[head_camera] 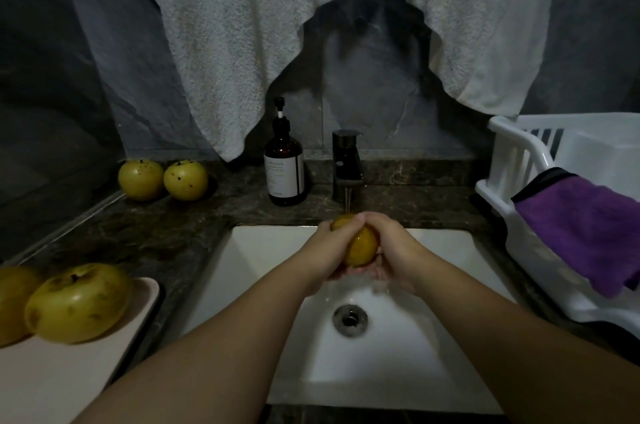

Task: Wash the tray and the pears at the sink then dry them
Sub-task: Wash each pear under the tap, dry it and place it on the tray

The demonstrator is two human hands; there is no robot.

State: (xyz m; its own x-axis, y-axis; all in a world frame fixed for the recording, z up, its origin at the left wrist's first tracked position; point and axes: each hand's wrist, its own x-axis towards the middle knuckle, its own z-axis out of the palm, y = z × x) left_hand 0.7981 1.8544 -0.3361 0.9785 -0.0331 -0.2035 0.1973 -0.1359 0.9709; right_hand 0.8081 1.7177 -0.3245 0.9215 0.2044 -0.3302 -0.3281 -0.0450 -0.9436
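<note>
Five pears were in view. We held one pear [360, 247] in both hands under the tap [347, 163], over the sink [433, 337] near its rear edge. Our left hand [329, 247] wrapped its left side and our right hand [391, 247] wrapped its right, fingers curled round it. Its long axis ran roughly front to back between the palms, and both hands were equally near. Two pears [162, 180] sat at the worktop's rear left corner; two more [78, 302] rested on the one tray [69, 382] at the front left edge. One rack [519, 160] with one purple cloth [585, 226] stood at the right edge.
</note>
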